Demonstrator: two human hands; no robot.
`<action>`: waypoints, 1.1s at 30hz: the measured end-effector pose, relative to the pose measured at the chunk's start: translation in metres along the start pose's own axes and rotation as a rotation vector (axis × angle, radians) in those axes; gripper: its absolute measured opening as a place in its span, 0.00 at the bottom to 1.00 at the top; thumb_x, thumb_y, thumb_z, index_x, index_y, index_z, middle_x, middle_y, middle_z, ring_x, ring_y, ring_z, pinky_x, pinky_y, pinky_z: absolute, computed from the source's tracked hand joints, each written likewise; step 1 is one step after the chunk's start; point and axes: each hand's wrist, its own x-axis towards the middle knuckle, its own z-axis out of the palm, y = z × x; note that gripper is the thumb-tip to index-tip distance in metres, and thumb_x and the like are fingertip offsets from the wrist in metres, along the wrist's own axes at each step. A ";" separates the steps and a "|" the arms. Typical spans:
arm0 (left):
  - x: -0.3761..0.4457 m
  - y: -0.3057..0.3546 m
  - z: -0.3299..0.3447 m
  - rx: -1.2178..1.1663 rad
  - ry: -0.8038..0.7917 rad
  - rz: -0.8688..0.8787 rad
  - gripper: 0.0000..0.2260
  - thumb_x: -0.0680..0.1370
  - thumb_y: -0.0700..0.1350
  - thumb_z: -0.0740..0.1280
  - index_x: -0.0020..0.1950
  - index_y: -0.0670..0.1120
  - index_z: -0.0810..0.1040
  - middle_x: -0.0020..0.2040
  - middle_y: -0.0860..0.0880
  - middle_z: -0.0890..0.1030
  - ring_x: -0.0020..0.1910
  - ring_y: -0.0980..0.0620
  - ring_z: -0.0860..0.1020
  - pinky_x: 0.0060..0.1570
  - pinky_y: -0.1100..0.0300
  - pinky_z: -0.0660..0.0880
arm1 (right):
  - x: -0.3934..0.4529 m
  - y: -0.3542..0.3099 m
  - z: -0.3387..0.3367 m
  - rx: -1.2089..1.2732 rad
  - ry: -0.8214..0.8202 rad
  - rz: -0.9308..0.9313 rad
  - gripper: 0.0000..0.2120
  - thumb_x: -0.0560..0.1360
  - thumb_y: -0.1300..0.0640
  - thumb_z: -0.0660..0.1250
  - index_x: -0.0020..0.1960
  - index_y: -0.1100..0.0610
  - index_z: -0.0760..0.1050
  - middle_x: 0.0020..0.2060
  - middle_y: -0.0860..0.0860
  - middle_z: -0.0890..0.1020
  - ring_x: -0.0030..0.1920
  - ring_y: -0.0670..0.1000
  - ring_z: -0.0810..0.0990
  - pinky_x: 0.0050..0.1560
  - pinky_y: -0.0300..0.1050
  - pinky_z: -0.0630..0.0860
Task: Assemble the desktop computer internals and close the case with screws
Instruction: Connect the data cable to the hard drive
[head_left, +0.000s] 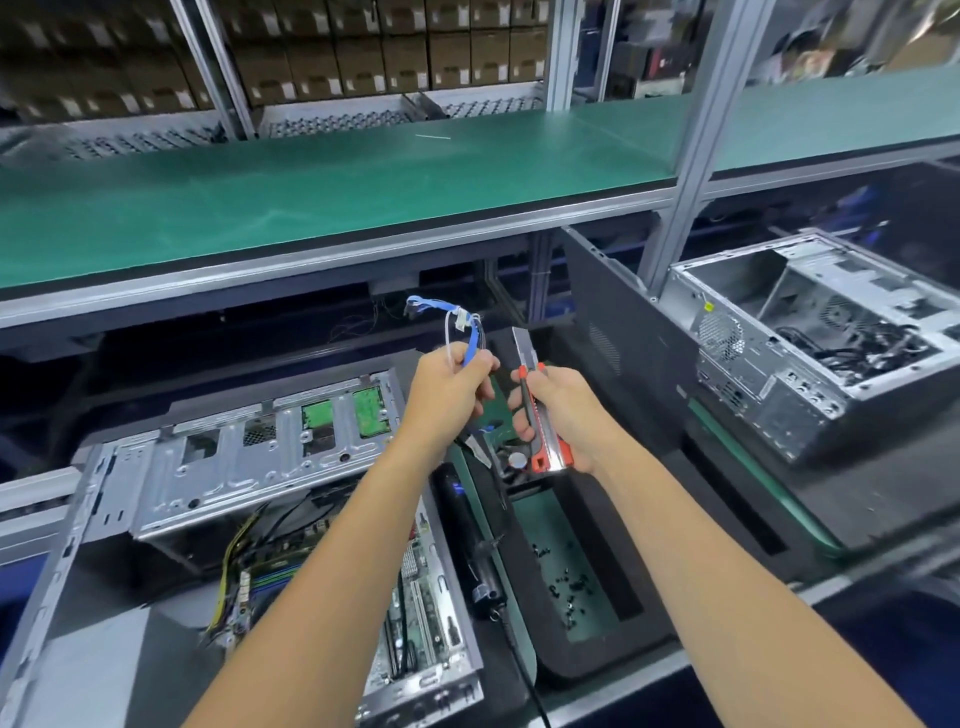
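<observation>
Two hands meet at the middle of my view, raised above the open computer case (249, 467). My left hand (447, 384) is curled around a bundled blue cable (470, 340), whose loop and white cable tie (460, 319) stick up above the fist. My right hand (563, 410) grips a red and silver utility knife (540, 410), blade end pointing up and away, just beside the bundle but not touching it.

I judge the step in hand is cutting the tie to free the cable for fitting. To do it well, I would slip only the blade tip under the tie, edge facing away from the left hand's fingers and off the blue sheath, and cut with a short, light pull.

Below lies the case on its side, drive bracket and motherboard (415, 587) exposed. To its right sit a black electric screwdriver (467, 540) and a tray with loose black screws (569, 582). A second open case (810, 332) rests further right on the bench.
</observation>
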 end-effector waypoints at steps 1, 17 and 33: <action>0.001 -0.001 0.003 -0.009 0.001 -0.009 0.07 0.78 0.43 0.64 0.44 0.42 0.79 0.29 0.51 0.77 0.26 0.54 0.71 0.32 0.62 0.71 | 0.002 0.003 -0.005 -0.023 0.005 -0.002 0.07 0.83 0.61 0.55 0.54 0.62 0.71 0.36 0.55 0.77 0.27 0.50 0.74 0.26 0.42 0.72; 0.018 -0.032 0.057 -0.003 0.010 -0.181 0.08 0.79 0.41 0.62 0.41 0.42 0.77 0.28 0.51 0.76 0.25 0.55 0.72 0.30 0.63 0.73 | 0.024 0.033 -0.041 -0.063 -0.070 -0.011 0.08 0.81 0.66 0.58 0.56 0.62 0.75 0.42 0.55 0.82 0.38 0.51 0.81 0.40 0.47 0.81; 0.013 -0.073 0.126 0.070 -0.082 -0.430 0.06 0.78 0.40 0.62 0.44 0.42 0.77 0.32 0.47 0.77 0.26 0.53 0.70 0.30 0.64 0.70 | 0.042 0.120 -0.112 -0.602 0.047 0.213 0.03 0.82 0.63 0.59 0.55 0.58 0.66 0.56 0.56 0.70 0.47 0.52 0.72 0.48 0.44 0.68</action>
